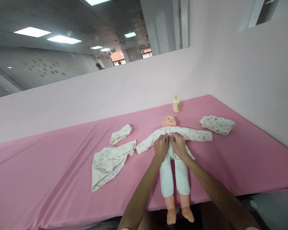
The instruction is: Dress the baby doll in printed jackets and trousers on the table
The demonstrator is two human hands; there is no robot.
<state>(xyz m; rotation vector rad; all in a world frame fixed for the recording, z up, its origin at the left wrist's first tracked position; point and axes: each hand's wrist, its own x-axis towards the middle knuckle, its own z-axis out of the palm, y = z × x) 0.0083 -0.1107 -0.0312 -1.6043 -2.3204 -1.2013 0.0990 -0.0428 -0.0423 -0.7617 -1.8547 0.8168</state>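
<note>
A baby doll (169,121) lies on its back on the pink table (62,185), head away from me, feet over the near edge. It wears a white printed top (196,134) with sleeves spread out and white leggings. My left hand (160,147) and my right hand (179,145) rest side by side on the doll's chest, fingers curled and pinching the front edges of the top where they meet.
Left of the doll lie a spread-out printed garment (108,163) and a small folded cloth (120,133). A folded printed garment (217,124) sits to the right. A cream bottle (177,104) stands behind the doll's head, near the pink wall.
</note>
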